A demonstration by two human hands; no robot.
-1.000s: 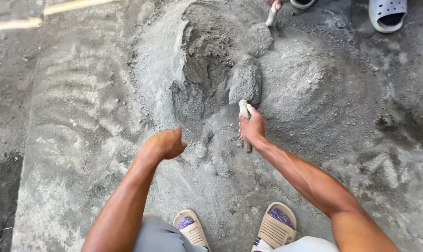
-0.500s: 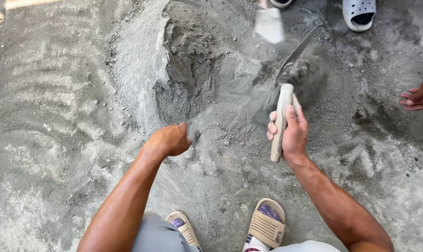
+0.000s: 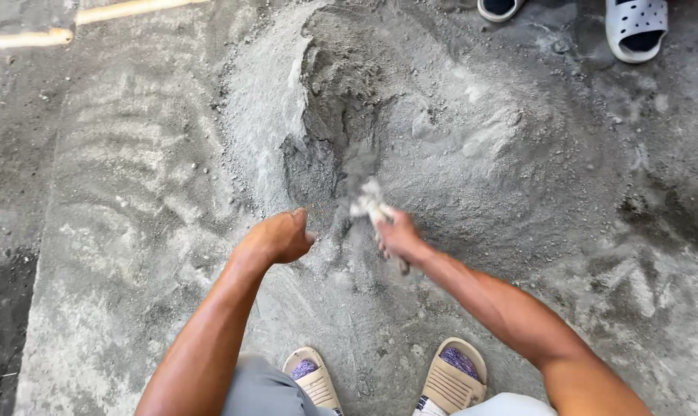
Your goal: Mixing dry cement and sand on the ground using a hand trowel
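A wide grey mound of dry cement mix (image 3: 441,131) lies on the concrete floor, with a dark hollow dug into its near left side. My right hand (image 3: 399,237) grips the pale handle of a trowel (image 3: 370,202) whose blade is blurred and buried in the mix at the hollow's near edge. My left hand (image 3: 279,237) hovers in a loose fist just left of it, holding nothing. Both forearms reach forward from the bottom of the view.
My two feet in tan sandals (image 3: 449,379) stand at the bottom edge. Another person's feet in white clogs (image 3: 634,27) stand at the top right, beyond the mound. A pale strip (image 3: 94,19) runs along the floor at top left.
My right hand swung the trowel from the raised position on the right down and left into the mix near the hollow. The other person's hand and tool at the right have left the view.
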